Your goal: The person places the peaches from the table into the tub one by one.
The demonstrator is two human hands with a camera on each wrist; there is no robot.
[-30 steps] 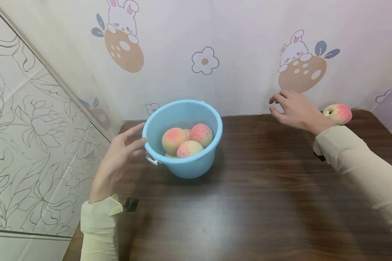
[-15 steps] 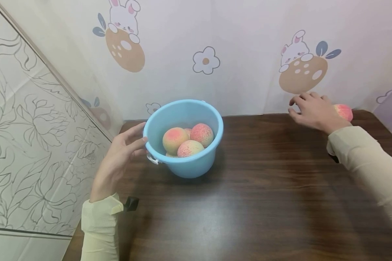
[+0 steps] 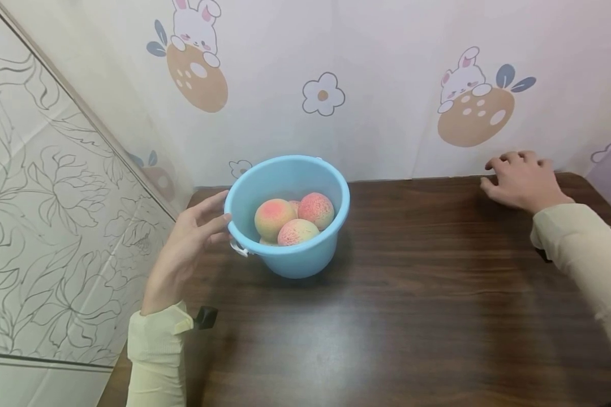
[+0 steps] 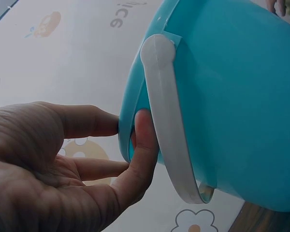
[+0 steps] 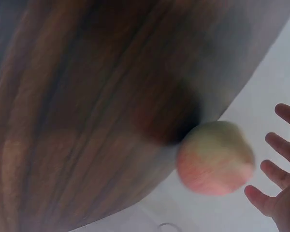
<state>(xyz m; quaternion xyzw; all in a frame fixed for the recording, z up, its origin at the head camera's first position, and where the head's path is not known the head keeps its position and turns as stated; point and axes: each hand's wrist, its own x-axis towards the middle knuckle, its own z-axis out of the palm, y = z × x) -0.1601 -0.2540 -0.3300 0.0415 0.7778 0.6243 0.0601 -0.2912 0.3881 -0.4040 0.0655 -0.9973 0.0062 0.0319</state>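
Observation:
A light blue bucket (image 3: pixel 300 260) stands on the wooden table, holding several pink and yellow peaches (image 3: pixel 275 219). My left hand (image 3: pixel 185 243) pinches the bucket's left rim. In the left wrist view its fingers and thumb lie on both sides of that rim, beside the white handle (image 4: pixel 169 125), which hangs down along the bucket's side. At the far right of the table, my right hand (image 3: pixel 524 183) reaches palm down with fingers spread. Another peach (image 5: pixel 215 159) sits close to those fingers in the right wrist view, apart from them; the head view hides it behind the hand.
The dark wooden table (image 3: pixel 402 316) ends at the back against a wall (image 3: pixel 387 113) printed with rabbits and flowers. A white panel (image 3: pixel 56 226) with flower line drawings borders the left side.
My right hand has moved right and slightly down, over the peach at the far right, which it now covers in the head view. The left hand and the bucket have stayed in place.

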